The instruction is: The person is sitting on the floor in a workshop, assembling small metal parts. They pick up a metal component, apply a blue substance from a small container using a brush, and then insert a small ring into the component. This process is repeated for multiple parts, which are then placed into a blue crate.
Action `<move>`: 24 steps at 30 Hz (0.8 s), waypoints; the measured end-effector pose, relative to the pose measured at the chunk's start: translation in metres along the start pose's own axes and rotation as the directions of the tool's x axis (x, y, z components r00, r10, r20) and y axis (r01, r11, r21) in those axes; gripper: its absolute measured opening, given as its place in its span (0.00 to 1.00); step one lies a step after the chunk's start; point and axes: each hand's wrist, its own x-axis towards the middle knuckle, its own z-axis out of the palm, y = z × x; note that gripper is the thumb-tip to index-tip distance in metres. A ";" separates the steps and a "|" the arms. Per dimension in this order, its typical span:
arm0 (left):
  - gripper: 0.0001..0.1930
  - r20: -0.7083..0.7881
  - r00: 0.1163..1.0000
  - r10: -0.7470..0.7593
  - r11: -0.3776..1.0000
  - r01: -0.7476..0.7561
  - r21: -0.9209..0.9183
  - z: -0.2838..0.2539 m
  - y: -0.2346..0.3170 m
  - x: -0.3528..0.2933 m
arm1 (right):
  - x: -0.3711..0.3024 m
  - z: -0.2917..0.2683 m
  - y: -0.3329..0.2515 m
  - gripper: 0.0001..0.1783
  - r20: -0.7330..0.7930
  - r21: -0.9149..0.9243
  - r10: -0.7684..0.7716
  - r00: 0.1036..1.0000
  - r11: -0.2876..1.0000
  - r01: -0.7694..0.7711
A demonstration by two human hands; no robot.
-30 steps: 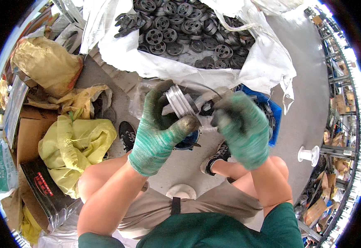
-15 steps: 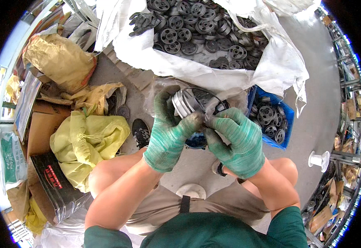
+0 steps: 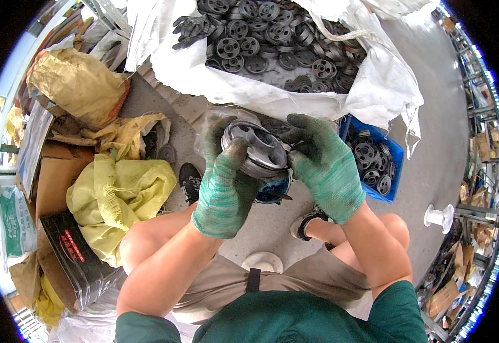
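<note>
You worked in bright, even daylight with soft shadows only. The white sack [image 3: 375, 91] glared, nearly washed out. Your view stayed sharp at the centre, while the fisheye bent and squeezed everything toward the black rim, where detail smeared.

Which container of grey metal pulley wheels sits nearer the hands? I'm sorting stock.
The blue plastic crate, just beside the right hand; the big white woven sack of wheels lies farther off, beyond both hands.
</note>
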 end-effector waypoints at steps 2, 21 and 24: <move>0.34 -0.006 0.998 -0.056 0.998 0.056 -0.011 -0.002 -0.001 0.000 | 0.003 -0.003 0.004 0.29 0.004 -0.062 -0.021 1.000 0.998 0.021; 0.57 0.200 0.928 -0.315 0.947 0.292 0.137 0.017 0.003 -0.017 | 0.017 -0.031 -0.012 0.27 0.049 -0.279 -0.056 0.997 0.958 0.067; 0.63 0.224 0.883 -0.413 0.909 0.388 0.150 0.021 0.011 -0.015 | 0.010 -0.032 -0.017 0.24 0.087 -0.126 -0.048 0.995 0.990 0.059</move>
